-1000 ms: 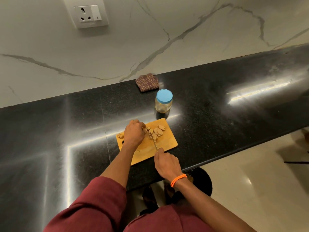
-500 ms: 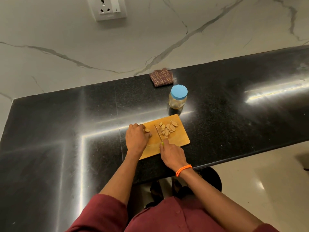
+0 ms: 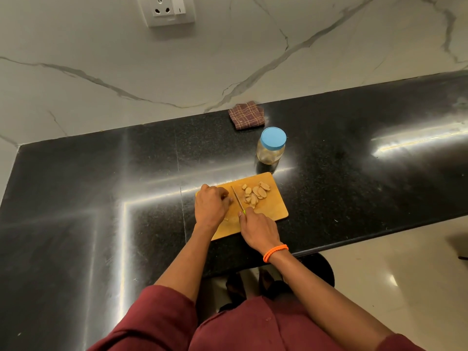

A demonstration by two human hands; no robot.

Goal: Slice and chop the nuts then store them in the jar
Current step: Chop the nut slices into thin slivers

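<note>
I see a wooden cutting board (image 3: 268, 211) lying at a slant on the black table (image 3: 101, 198), near its front edge. My left hand (image 3: 210, 205) rests on the board's left part, fingers (image 3: 224, 195) curled down w/ tips bunched around a small nut piece (image 3: 231, 199); how firmly it's pinched I can't tell, too small. My right hand (image 3: 258, 229) is at the board's near edge, fingers wrapped round the knife (image 3: 237, 198) handle, only a bit of green handle showing past the thumb. Blade runs away from me, just right of the left fingertips, btwn them and the pile of nut slices (image 3: 254, 193) on the far right part of the board. One small nut bit (image 3: 226, 219) lies near the left wrist. The jar (image 3: 271, 148) w/ blue lid (image 3: 273, 138) on stands upright on the table just beyond the board's far right corner, not touching it. Folded checked cloth (image 3: 247, 119) sits further back against the marble wall (image 3: 101, 72), wall socket (image 3: 168, 10) up top. Orange wristband (image 3: 274, 252) on right wrist, maroon sleeves (image 3: 157, 323) at bottom.
</note>
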